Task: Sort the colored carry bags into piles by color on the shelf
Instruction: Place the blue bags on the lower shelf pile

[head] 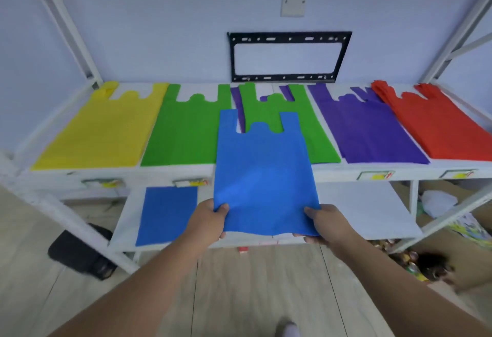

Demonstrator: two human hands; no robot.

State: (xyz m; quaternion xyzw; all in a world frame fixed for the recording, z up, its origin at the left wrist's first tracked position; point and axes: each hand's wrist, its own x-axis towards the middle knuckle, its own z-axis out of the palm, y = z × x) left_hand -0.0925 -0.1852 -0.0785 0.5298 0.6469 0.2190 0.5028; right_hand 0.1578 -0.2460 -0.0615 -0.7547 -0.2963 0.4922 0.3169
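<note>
At six o'clock of the white metal shelf (266,171), a sorting carry in hand.
Left hand (210,220) and right hand (326,223) each close a grip on a bottom corner of the flat, matte, vest-shaped blue fabric carry bag (263,176); next, probably, lay it on the blue pile (166,215) at eight o'clock.

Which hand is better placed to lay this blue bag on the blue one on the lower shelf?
Left, probably. The left hand grips the held blue bag on the side nearest the lower blue bag; the right hand is farther away.
</note>
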